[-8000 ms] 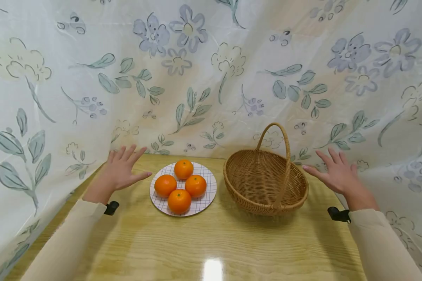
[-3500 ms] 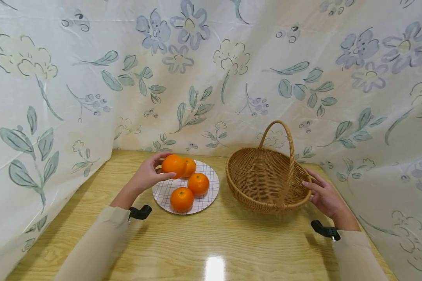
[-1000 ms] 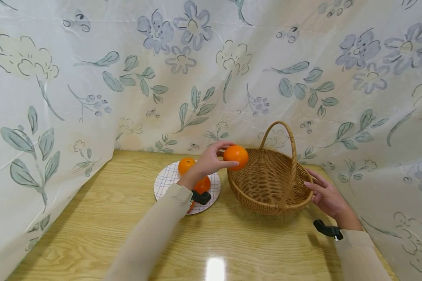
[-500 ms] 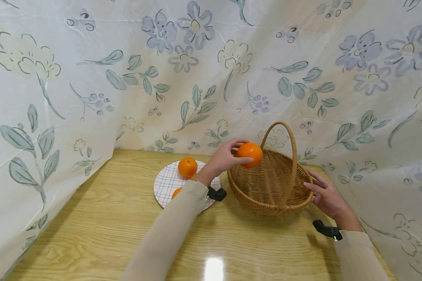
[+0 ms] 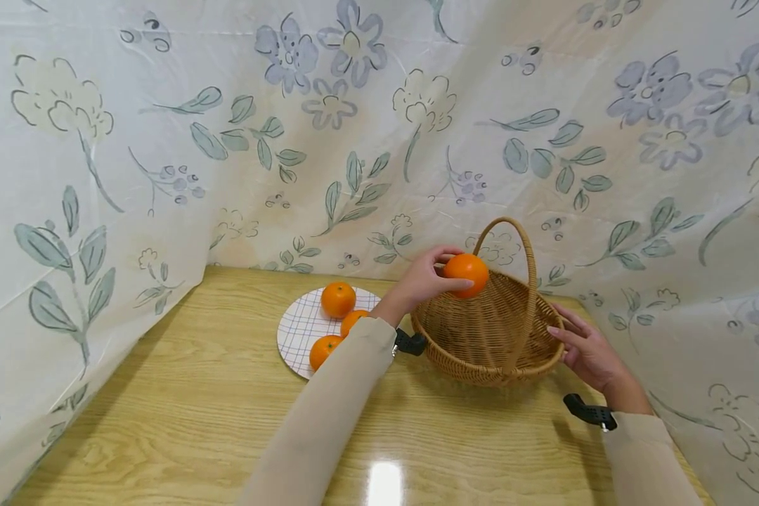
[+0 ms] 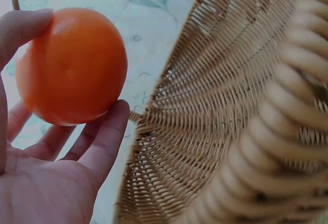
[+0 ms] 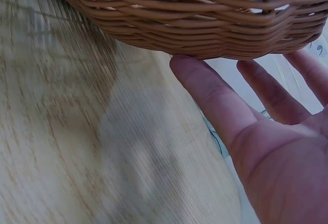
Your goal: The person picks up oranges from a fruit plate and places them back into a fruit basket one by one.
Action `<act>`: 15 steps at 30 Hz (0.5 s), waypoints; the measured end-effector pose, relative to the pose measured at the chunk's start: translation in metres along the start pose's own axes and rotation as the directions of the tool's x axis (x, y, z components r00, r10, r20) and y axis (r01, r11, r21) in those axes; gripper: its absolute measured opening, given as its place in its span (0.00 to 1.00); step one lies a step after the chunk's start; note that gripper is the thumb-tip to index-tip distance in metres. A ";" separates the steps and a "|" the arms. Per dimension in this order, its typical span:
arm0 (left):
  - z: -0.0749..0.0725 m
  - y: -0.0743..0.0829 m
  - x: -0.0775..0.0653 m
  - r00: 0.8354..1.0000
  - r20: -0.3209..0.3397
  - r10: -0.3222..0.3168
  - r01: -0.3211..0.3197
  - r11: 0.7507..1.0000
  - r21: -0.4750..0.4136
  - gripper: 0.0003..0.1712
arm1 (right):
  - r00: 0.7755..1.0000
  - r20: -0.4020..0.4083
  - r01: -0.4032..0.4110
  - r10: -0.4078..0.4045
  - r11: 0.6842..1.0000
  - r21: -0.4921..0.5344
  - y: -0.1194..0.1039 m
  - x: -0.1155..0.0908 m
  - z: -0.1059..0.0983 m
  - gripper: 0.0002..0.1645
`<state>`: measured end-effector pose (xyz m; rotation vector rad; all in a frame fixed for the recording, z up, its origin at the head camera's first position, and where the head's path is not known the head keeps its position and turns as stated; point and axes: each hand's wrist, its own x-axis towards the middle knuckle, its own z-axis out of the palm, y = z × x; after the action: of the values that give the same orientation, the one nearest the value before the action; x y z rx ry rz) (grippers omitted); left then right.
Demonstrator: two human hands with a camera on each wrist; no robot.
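A: ok what's everything made of here?

B: left grip (image 5: 425, 277) is pinching a smooth, shiny, round orange (image 5: 466, 275), thumb on one side and fingers curled on the other. It's held up by the far-left part of a woven wicker basket (image 5: 481, 341), right next to the far foot of the arched handle (image 5: 531, 281) in the head view. How high over the rim, can't tell

A: and the other hand?

B: right grip (image 5: 594, 355) has the basket's right edge, thumb over the rim and fingers against the ribbed outer wall. Below both grips there's a glossy wood-grain bench (image 5: 164, 407), and behind them a slightly creased floral cloth (image 5: 354, 183)

A: anything different from half a second back?

B: yeah, left grip and its orange have slid a bit further right, and more of the fruit shows past the cream sleeve (image 5: 329, 407). Right grip hasn't budged

A: headcount?

B: four oranges total: one in the left grip, plus three others (image 5: 338, 301) on a flat round checked plate (image 5: 297, 330) off to its left, two of them partly behind the sleeve. One plate, one basket, two black wrist gadgets (image 5: 411, 342), one just behind each grip
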<state>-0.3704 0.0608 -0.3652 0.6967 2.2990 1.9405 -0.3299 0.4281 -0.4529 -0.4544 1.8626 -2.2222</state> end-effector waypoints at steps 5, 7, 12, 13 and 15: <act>0.009 0.000 0.013 1.000 -0.005 -0.011 0.011 1.000 0.023 0.33 | 1.000 0.001 -0.005 0.005 1.000 -0.006 -0.002 0.004 -0.003 0.34; 0.012 -0.001 0.018 1.000 -0.006 -0.022 0.023 0.999 0.046 0.33 | 1.000 0.004 -0.009 0.009 1.000 -0.004 -0.002 0.006 -0.004 0.34; 0.019 -0.007 0.027 0.999 -0.014 -0.049 0.050 0.995 0.085 0.33 | 1.000 0.014 -0.012 0.012 1.000 0.003 -0.002 0.010 -0.008 0.36; 0.021 -0.007 0.028 0.998 -0.016 -0.053 0.054 0.995 0.086 0.33 | 1.000 0.016 -0.012 0.012 1.000 0.001 -0.002 0.011 -0.009 0.36; 0.023 -0.009 0.032 0.998 -0.017 -0.062 0.064 0.994 0.087 0.34 | 1.000 0.014 -0.013 0.013 1.000 -0.008 -0.002 0.013 -0.010 0.36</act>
<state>-0.3943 0.0925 -0.3707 0.6107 2.3968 1.8341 -0.3457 0.4328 -0.4511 -0.4566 1.8630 -2.1987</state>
